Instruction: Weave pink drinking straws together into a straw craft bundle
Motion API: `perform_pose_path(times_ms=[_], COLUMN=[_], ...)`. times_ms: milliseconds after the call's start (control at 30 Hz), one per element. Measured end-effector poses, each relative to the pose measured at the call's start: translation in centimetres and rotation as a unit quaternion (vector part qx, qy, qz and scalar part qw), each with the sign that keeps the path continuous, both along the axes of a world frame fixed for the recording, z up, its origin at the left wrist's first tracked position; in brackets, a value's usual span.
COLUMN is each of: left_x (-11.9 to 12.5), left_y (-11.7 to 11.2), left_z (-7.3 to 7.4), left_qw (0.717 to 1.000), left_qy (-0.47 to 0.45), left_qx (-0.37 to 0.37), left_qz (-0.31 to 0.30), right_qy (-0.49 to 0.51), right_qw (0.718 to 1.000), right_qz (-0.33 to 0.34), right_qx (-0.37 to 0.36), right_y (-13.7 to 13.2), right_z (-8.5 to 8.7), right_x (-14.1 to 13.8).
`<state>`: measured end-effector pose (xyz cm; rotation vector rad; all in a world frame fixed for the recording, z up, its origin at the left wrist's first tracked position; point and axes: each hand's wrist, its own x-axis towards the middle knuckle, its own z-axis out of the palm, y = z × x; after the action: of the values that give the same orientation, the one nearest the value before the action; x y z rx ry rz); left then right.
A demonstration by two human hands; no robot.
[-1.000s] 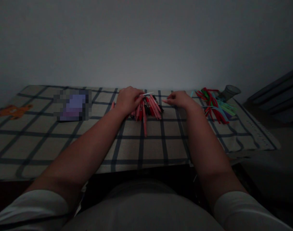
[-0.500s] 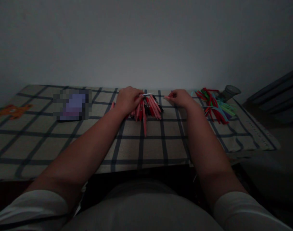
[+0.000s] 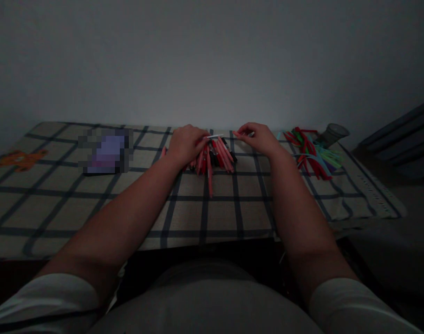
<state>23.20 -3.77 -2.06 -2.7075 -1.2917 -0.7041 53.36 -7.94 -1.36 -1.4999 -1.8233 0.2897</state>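
My left hand (image 3: 189, 143) is closed, thumb and fingers pinching a thin white stick (image 3: 215, 136) that points to the right. Under and beside these fingers lies a fanned bunch of slender pink, red and black strips (image 3: 217, 157), one pink strip reaching toward me. It is too dark to tell whether the stick touches the bunch. My right hand (image 3: 257, 137), a little to the right of the stick's tip, pinches a small pink strip (image 3: 237, 134) between thumb and fingertips. Part of the bunch is hidden behind my left hand.
A heap of red, green, blue and purple strips (image 3: 311, 155) lies at the right, beside a dark see-through cup (image 3: 333, 134). A blurred-out purple rectangular object (image 3: 109, 153) rests at the left on the checked tablecloth (image 3: 135, 190). The wall (image 3: 212, 65) rises behind the table.
My right hand has risen slightly and moved a little left, bringing the pink strip nearer the white stick's tip. My left hand stays in place, still holding the stick.
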Motion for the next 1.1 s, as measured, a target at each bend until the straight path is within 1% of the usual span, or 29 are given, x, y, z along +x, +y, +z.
perform_pose_path(times_ms=[167,433,567,700,800,900,967,1100], left_x=[0.0,0.0,-0.1,-0.2,-0.4,-0.5,-0.5,-0.4], left_y=[-0.2,-0.2,-0.3,-0.3,-0.1,0.0,-0.1,-0.3], left_z=[0.3,0.1,0.2,-0.1,-0.6,-0.9,-0.9,-0.4], left_qw=[1.000,1.000,1.000,0.998,0.994,0.992,0.993,0.997], left_qy=[0.015,0.004,-0.012,-0.059,-0.092,-0.114,-0.108,-0.053], left_qx=[-0.003,-0.008,-0.017,-0.030,-0.039,-0.041,-0.041,-0.054], left_qz=[-0.003,-0.006,-0.011,-0.023,-0.037,-0.038,-0.035,-0.029], right_qy=[-0.005,-0.104,-0.130,-0.124,-0.104,-0.081,-0.074,-0.078], right_qw=[1.000,0.993,0.990,0.991,0.992,0.994,0.994,0.990], right_qz=[0.009,0.031,0.033,0.048,0.062,0.070,0.075,0.094], right_qx=[0.000,0.040,0.041,0.031,0.028,0.034,0.042,0.068], right_y=[0.1,0.7,0.7,0.3,-0.1,-0.2,-0.2,0.0], right_z=[-0.2,-0.4,-0.3,0.2,0.4,0.4,0.3,0.1], right_x=[-0.4,-0.1,0.0,-0.8,-1.7,-2.6,-2.9,-2.9])
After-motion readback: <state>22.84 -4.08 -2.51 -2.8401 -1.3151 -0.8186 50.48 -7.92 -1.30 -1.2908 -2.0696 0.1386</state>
